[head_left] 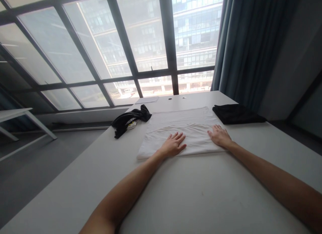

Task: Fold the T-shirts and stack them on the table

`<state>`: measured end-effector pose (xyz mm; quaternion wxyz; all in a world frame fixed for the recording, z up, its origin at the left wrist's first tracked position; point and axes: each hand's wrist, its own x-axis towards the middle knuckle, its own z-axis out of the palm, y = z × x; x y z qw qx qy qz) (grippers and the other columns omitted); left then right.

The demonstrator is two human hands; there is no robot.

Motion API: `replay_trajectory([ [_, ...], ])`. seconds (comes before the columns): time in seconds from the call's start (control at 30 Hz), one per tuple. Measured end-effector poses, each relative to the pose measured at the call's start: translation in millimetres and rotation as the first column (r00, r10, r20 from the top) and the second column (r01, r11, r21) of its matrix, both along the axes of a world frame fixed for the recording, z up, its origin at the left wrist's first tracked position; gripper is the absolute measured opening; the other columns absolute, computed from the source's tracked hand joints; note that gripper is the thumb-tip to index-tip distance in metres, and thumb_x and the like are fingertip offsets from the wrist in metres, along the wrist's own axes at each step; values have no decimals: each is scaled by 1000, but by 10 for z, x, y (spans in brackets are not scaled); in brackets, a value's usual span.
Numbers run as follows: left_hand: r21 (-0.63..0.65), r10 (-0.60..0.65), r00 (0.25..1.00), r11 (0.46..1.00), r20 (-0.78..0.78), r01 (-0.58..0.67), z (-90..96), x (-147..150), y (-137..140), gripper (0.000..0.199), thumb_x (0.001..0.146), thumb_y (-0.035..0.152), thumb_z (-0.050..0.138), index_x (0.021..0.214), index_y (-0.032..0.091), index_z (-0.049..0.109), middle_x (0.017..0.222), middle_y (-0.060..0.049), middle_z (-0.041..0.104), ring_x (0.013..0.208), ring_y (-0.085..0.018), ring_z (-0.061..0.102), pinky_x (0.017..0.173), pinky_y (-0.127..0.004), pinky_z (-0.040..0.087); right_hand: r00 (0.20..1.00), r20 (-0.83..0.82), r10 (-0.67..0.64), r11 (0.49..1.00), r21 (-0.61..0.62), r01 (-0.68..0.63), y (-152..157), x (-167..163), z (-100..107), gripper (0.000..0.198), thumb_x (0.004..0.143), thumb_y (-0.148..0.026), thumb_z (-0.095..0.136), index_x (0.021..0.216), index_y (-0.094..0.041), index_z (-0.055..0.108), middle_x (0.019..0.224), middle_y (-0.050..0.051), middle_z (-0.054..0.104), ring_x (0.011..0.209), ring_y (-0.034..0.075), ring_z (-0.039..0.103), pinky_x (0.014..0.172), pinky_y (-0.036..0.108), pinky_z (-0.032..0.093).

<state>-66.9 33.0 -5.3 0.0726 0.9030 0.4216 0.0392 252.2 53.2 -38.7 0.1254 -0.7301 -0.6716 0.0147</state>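
A white cloth garment [181, 118], partly folded over itself, lies on the white table [191, 193]. Its exact kind I cannot tell. My left hand [173, 144] rests flat on the folded part near its front edge, fingers spread. At the garment's right side, my right hand [219, 136] also lies flat on the fabric with its fingers stretched out. Neither hand grips anything. A few small wrinkles run through the cloth between and around the hands.
Left of the garment is a crumpled black cloth [132, 119] with white lettering. A folded black cloth [237, 113] lies to the right. Flat white sheets [147, 100] sit at the far left corner. Beyond the table are windows and a blue curtain [246, 49]; another table [15, 113] stands left.
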Motion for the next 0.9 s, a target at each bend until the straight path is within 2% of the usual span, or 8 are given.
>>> replay_trajectory([
  [0.13, -2, 3, 1000, 1000, 3, -3, -1, 2, -3, 67, 105, 62, 31, 162, 27, 31, 171, -6, 22, 158, -29, 17, 126, -54, 15, 999, 10, -37, 990, 137, 36, 51, 91, -44, 73, 104, -50, 25, 156, 0, 37, 164, 23, 33, 155, 33, 25, 123, 54, 20],
  [0.3, 5, 1, 1000, 1000, -2, -1, -29, -4, 15, 68, 104, 63, 30, 162, 27, 31, 171, -6, 22, 158, -30, 17, 126, -54, 15, 998, -8, -57, 998, 33, 58, 46, 172, -36, 69, 103, -47, 30, 153, -2, 42, 163, 24, 35, 152, 33, 31, 122, 55, 25],
  [0.4, 5, 2, 1000, 1000, -6, -2, -30, -4, 21, 69, 105, 63, 29, 163, 26, 30, 171, -6, 22, 158, -30, 16, 126, -53, 16, 999, 22, -44, 972, 234, 38, 32, 144, -18, 66, 104, -42, 30, 154, -1, 40, 164, 23, 34, 154, 33, 26, 124, 57, 18],
  [0.47, 3, 1, 1000, 1000, -8, -1, -24, -3, 20, 69, 105, 63, 29, 163, 27, 30, 171, -6, 22, 158, -30, 16, 126, -53, 16, 999, 30, 18, 946, 322, -27, 30, 104, -23, 63, 104, -40, 30, 154, -3, 40, 164, 22, 33, 155, 30, 26, 124, 53, 20],
  [0.63, 6, 1, 1000, 1000, -6, -1, -15, -4, 14, 68, 105, 63, 30, 163, 27, 30, 171, -6, 22, 158, -29, 16, 126, -53, 15, 989, 10, 146, 981, 129, -146, 21, 25, -83, 57, 102, -38, 35, 147, -7, 52, 157, 21, 46, 148, 32, 39, 121, 51, 30],
  [0.7, 9, 0, 1000, 1000, -5, 0, -24, -4, 12, 68, 105, 63, 30, 163, 27, 31, 171, -6, 22, 158, -29, 17, 126, -53, 16, 991, 14, 136, 977, 165, -136, -1, 6, -72, 57, 102, -38, 36, 148, -7, 51, 158, 22, 45, 149, 33, 38, 121, 52, 29],
  [0.83, 4, -1, 1000, 1000, 9, 1, -50, -3, 27, 69, 104, 64, 31, 162, 27, 31, 170, -6, 23, 158, -30, 17, 126, -54, 15, 990, 60, 129, 921, 363, -142, -63, -26, -2, 60, 104, -37, 33, 153, -5, 43, 165, 21, 34, 155, 31, 26, 123, 52, 23],
  [0.9, -22, -7, 999, 1000, 38, 8, -36, -20, 63, 68, 105, 62, 27, 163, 26, 31, 170, -6, 23, 158, -29, 16, 126, -53, 15, 988, 67, 138, 927, 343, -153, -73, -35, -2, 60, 103, -37, 34, 154, -5, 42, 164, 21, 34, 155, 31, 26, 124, 53, 21],
])
